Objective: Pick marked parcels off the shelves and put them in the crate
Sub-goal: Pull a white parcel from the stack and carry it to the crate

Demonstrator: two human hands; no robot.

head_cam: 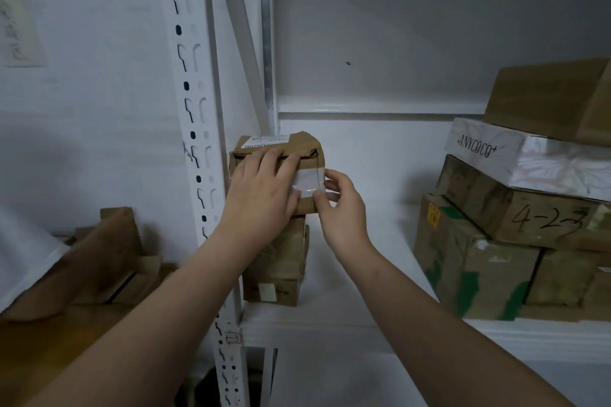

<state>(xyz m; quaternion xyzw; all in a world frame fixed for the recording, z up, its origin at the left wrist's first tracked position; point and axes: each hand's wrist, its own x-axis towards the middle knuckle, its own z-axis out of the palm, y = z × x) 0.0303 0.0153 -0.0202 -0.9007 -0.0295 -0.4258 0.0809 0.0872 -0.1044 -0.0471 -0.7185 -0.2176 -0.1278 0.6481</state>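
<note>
A small brown cardboard parcel (297,145) with a white label on its front and a shipping label on top sits atop another brown box (281,271) at the left end of the white shelf (347,277). My left hand (261,192) lies over the parcel's front left, fingers curled over its top edge. My right hand (340,205) pinches the parcel's lower right corner between thumb and fingers. No crate is in view.
A white perforated upright (195,129) stands just left of the parcel. A stack of boxes (515,225), one marked 4-23 and a white ANYCOCO box, fills the shelf's right side. More brown boxes (109,261) lie in the bay to the left.
</note>
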